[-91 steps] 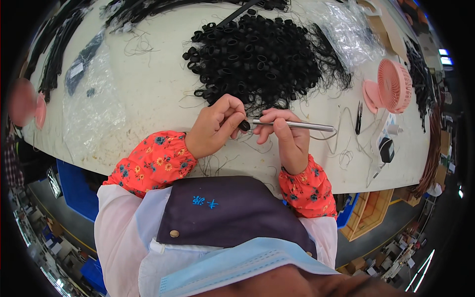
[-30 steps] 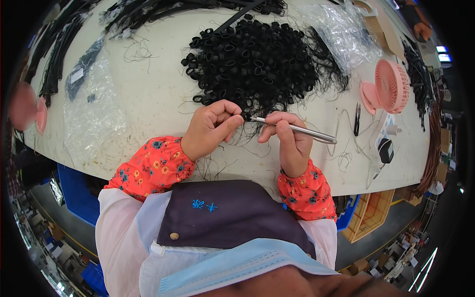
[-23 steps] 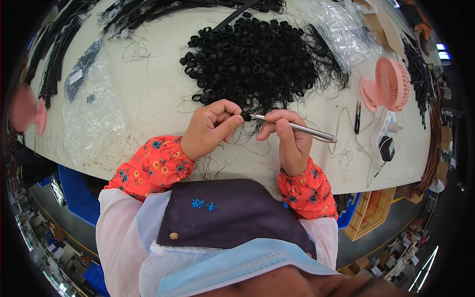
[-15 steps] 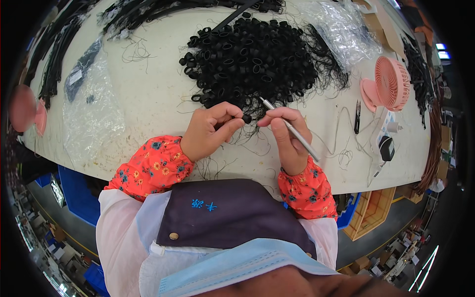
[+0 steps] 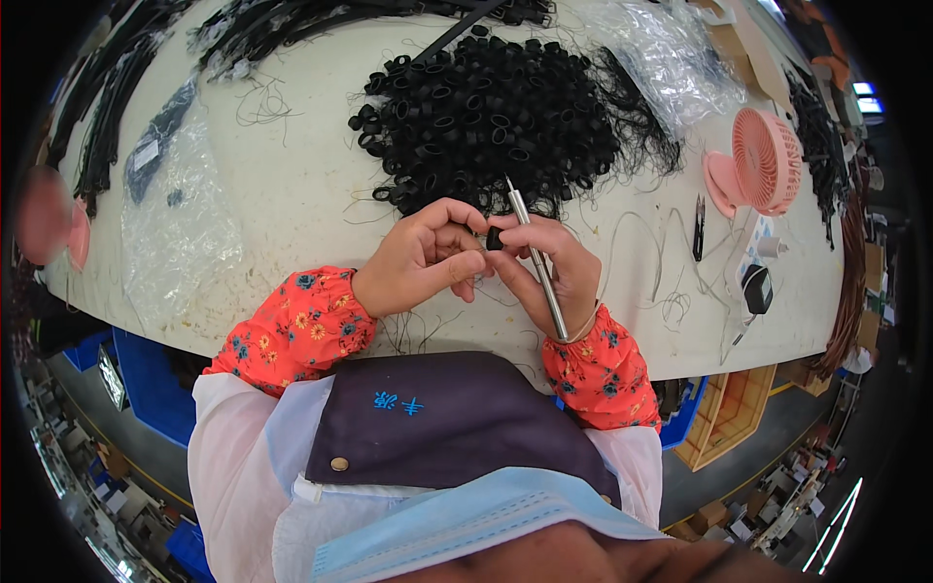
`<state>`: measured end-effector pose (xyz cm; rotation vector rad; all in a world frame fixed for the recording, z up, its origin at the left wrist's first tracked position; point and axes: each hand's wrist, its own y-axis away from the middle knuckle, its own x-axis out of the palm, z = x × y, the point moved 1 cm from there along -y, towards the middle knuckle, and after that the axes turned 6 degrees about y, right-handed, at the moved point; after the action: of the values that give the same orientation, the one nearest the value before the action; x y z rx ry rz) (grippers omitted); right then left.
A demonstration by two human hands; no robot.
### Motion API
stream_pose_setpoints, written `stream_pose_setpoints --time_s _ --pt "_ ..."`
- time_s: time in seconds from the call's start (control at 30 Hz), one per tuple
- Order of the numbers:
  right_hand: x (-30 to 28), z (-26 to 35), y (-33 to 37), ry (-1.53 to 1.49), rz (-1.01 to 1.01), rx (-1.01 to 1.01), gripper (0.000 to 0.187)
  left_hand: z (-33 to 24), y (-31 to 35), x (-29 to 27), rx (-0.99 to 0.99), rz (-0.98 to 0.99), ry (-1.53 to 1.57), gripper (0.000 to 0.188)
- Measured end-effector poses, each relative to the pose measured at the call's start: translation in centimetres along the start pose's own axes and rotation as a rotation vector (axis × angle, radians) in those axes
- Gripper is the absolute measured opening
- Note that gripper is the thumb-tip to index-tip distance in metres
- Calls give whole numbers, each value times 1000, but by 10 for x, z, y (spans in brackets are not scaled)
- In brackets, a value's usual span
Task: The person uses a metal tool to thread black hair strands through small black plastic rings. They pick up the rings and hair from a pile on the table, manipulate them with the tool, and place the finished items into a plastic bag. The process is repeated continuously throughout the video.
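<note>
**Hands at a small black ring**

Left hand point(image 5: 420, 257) and right hand point(image 5: 549, 272) meet at the near table point(image 5: 292, 194) edge, fingertips pinching one black ring point(image 5: 494, 238) between them. The right hand also grips a metal rod point(image 5: 535, 257), pointing far. The ring pile point(image 5: 486, 121) lies just beyond; a pink fan point(image 5: 763, 160) stands right.

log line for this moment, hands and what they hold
left hand: pinching small black ring | right hand: holding metal rod upright | behind: pile of black rings on table
</note>
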<state>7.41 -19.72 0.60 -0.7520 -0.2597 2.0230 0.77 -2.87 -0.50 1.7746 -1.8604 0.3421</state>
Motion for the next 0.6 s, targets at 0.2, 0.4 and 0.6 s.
stream_pose_setpoints --time_s 0.2,0.4,0.6 --pt "2 -3 3 -8 23 8 29 -9 -1 -14 -219 62 -138 12" --pt "3 -6 7 -101 33 63 28 -8 0 -16 -194 102 -132 13" --pt "1 -3 7 -92 44 51 30 -14 0 -8 -249 88 -70 13"
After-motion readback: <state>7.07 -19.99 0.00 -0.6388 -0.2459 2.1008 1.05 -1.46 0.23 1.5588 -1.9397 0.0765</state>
